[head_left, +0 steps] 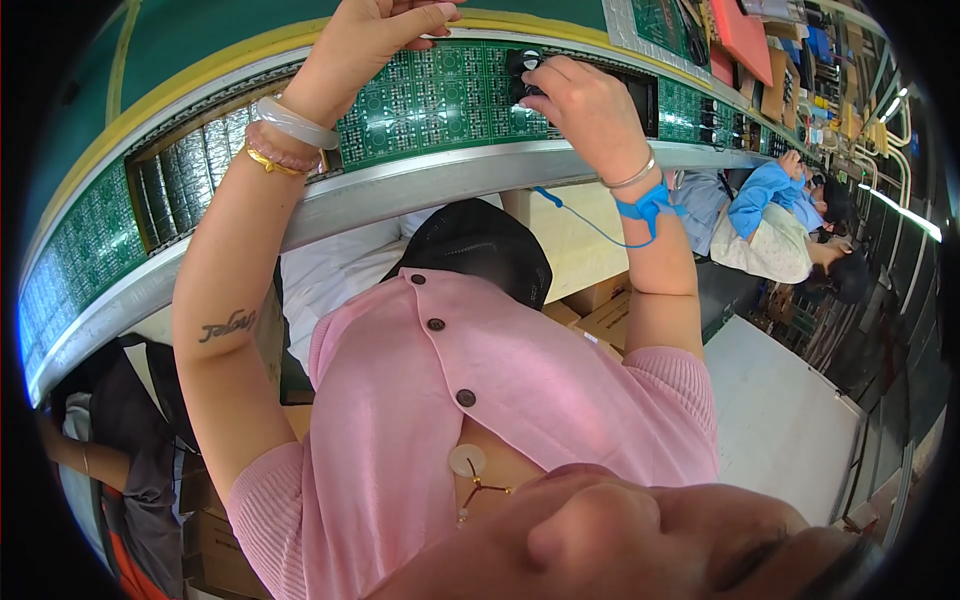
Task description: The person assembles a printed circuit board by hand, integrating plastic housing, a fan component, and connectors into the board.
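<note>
A green printed circuit board panel (425, 105) lies on the metal-edged conveyor in front of me. My right hand (585, 100) is over the panel's right part, its thumb and fingers closed around a black component (520, 66) standing there. A pale, shiny round top shows beside it; the fingers hide part of the piece. My left hand (385, 28) is raised above the panel's far left edge, partly cut off by the picture's top. Its fingers are curled toward the thumb, and whatever lies between them cannot be made out.
The conveyor rail (430, 190) runs across between me and the boards. More green boards (85, 240) sit along the line to the left. A blue wrist strap (650, 205) with a cord circles my right wrist. People in blue and white (765, 215) work farther right.
</note>
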Tool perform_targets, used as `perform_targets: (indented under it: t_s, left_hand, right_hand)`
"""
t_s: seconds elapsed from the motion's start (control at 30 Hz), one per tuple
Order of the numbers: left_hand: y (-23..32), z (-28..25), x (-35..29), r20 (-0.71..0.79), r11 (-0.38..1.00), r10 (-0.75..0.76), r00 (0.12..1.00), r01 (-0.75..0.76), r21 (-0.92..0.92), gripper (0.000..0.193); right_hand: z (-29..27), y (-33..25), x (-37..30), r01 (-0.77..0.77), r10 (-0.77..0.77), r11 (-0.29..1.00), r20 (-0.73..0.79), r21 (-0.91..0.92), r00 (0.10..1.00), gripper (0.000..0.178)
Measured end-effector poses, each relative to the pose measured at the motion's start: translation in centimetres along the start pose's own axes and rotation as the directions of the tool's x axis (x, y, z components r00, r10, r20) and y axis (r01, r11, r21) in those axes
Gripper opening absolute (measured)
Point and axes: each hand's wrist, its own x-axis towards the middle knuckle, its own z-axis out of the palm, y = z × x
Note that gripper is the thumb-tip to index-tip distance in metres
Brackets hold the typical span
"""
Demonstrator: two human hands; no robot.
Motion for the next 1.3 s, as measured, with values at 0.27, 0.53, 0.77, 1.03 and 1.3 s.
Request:
perform_targets:
  t_s: [0.27,0.53,0.77,1.03,1.3]
  left_hand:
    - [-0.6,-1.3,0.2,0.015,0.986,0.007,1.0,-0.01,0.169,0.027]
    - [2.2,0.9,3.3,0.205,0.19,0.547,0.812,-0.359,0.914,0.028]
    - [1.9,2.5,10.7,0.417,-0.303,0.41,0.811,-0.311,0.901,0.04]
    - [3.8,5.2,2.3,0.561,-0.131,0.562,0.608,-0.605,0.786,0.032]
    - [2.0,4.8,-0.5,0.398,0.15,0.571,0.717,-0.569,0.809,0.034]
  right_hand:
    - [1.4,-1.2,-1.5,-0.118,0.129,0.99,-0.138,0.082,0.982,0.025]
    - [-0.8,-5.5,-4.4,-0.199,0.36,0.876,-0.323,0.439,0.875,0.033]
    - [0.0,-7.0,-4.8,-0.031,0.228,0.9,-0.408,0.435,0.884,0.03]
    - [-0.8,-3.5,-2.8,0.096,0.713,0.35,-0.332,0.932,0.617,0.046]
    - [0.5,-1.2,1.8,-0.103,0.448,0.329,-0.059,0.939,0.892,0.039]
